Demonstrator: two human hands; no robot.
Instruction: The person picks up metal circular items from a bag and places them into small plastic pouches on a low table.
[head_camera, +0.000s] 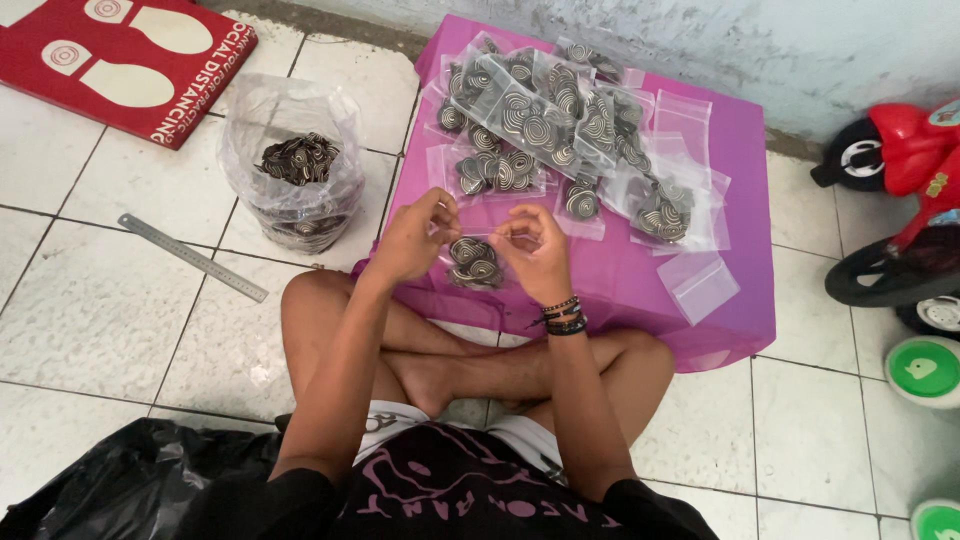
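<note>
- Your fingers (437, 213) on the left hand (412, 243) pinch the top left edge of a small clear bag (474, 262); the fingers of your right hand (538, 252) pinch its top right edge.
- The small clear bag hangs between both hands, filled with spiral-patterned discs, just above the near edge of the purple cloth (650, 310).
- Your right wrist wears dark beaded bracelets (564, 316).
- Beyond your hands, a heap of filled bags (545, 125) lies on the purple cloth, which covers a low desk.
- Empty clear bags (703, 285) lie at the right side of the cloth, apart from the heap.
- To your left, on the tiled floor (90, 320), stands a large open plastic sack (295, 165) of loose discs.
- A metal ruler (190, 256) lies on the floor near that sack.
- A red floor mat (120, 60) sits at the far left; a red toy vehicle (900, 190) stands at the right.
</note>
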